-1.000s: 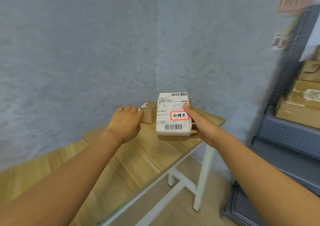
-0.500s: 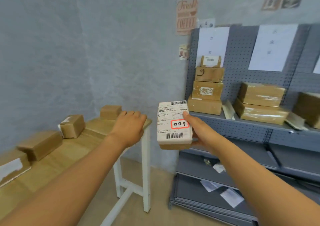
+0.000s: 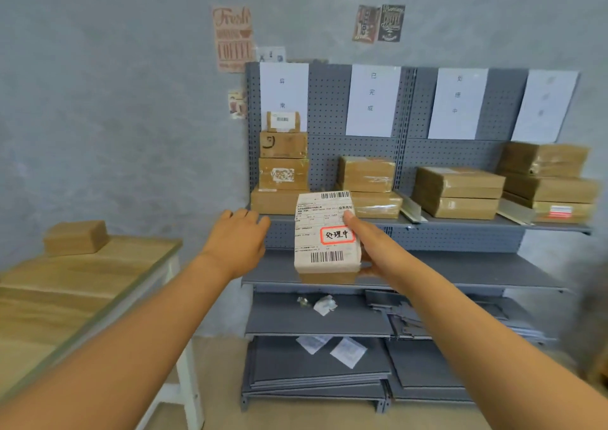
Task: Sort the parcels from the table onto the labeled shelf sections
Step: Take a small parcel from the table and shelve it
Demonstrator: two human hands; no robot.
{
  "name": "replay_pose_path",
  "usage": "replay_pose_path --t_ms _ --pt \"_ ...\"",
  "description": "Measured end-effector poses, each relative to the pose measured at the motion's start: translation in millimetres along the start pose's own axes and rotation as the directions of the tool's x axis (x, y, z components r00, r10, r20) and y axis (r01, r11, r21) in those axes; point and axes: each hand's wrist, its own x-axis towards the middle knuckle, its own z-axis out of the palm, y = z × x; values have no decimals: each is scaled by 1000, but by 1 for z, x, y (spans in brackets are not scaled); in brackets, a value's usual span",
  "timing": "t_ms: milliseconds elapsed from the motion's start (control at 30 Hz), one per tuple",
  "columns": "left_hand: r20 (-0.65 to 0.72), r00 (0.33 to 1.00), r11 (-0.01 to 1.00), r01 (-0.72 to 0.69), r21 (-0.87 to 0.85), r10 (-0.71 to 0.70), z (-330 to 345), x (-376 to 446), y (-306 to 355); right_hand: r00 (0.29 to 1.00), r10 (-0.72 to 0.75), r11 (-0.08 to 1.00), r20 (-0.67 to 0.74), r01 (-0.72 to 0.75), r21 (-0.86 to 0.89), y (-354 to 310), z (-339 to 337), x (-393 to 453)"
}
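Right hand (image 3: 368, 248) grips the parcel (image 3: 327, 232) along its right edge, thumb laid across the white shipping label and fingers tucked underneath, and the parcel sits up in the air in front of the grey shelf unit (image 3: 460, 232), its face turned to the camera. A red-framed sticker (image 3: 338, 234) on the label carries handwritten characters, with barcodes above and below it. Left hand (image 3: 241, 235) hangs just beside the parcel's left edge, fingers loose and close together, holding nothing and apart from the box. On to the top shelf, split by paper sheets pinned to the pegboard: under the first sheet (image 3: 283, 87) stands a stack of four brown boxes (image 3: 283, 166), smallest on top; under the second sheet (image 3: 373, 100) lies a pair of taped boxes (image 3: 368, 182), one on the other; under the third sheet (image 3: 457, 103) another two-box stack (image 3: 457, 192); under the fourth sheet (image 3: 544, 105), blurred, a stack of three boxes (image 3: 546, 179). Slanted metal dividers (image 3: 413, 207) separate the sections. Lower shelves hold loose grey panels and scraps of paper. Over at the left, the wooden table (image 3: 65, 291) carries one small brown box (image 3: 75, 237) at its far end.
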Motion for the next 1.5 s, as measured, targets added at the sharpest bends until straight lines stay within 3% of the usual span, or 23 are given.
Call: replay_pose_path --t_ms 533,767,967,1300,1500 --pt "-94 969 966 -238 -101 229 16 56 30 966 52 994 -254 -26 106 18 -30 -18" --pt "-99 941 936 -335 -112 325 26 94 86 933 106 984 -343 -49 170 48 -72 -27" --pt "-138 924 917 -375 -133 357 24 146 172 906 115 988 -407 -62 140 74 -160 -24" --pt "-142 943 932 -324 -165 302 10 259 339 905 119 992 -409 -90 89 114 -358 -1" --pt "-148 937 929 -337 -151 316 19 319 402 911 140 989 -389 -106 107 144 -442 32"
